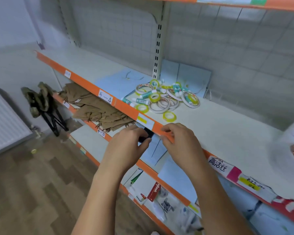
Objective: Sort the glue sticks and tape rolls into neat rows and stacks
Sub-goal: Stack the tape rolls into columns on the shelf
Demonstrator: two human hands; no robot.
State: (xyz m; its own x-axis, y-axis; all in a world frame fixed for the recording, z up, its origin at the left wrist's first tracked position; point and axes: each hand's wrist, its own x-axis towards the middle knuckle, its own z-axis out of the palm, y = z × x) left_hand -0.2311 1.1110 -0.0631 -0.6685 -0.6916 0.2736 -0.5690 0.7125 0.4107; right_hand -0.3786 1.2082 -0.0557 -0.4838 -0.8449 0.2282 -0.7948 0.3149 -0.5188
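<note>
Left hand: the left hand (pixel 127 145) reaches forward on a bare forearm, knuckles up, fingers curled round a small black object (pixel 147 134) just under the shelf's front edge.
Right hand: the right hand (pixel 178 139) is level with it and just beside it, with its fingers bent down onto the orange edge strip (pixel 126 107). Whether it grips the strip or only rests there cannot be told.
Shelf: the cream shelf (pixel 219 129) runs diagonally past both hands.
Glue sticks: white-and-green glue sticks (pixel 143 100) lie jumbled on the shelf, beyond the hands and apart from them.
Tape rolls: white and yellow-green tape rolls (pixel 161 103) are heaped in the same pile, mixed with the sticks, and one yellow roll sits nearest the hands.
Beside the pile: a pale blue paper bag (pixel 112 83) lies flat at its left.
Writing: a handwritten tag (pixel 105 96) on the strip reads "4—4". A lower tag (pixel 101 133) reads "4-3". A white label (pixel 218 164) to the right bears "高洁丝".
Below: brown paper bags (pixel 98 106) are heaped on the next shelf down.
Far left: a white radiator (pixel 5 119) stands against the wall.
</note>
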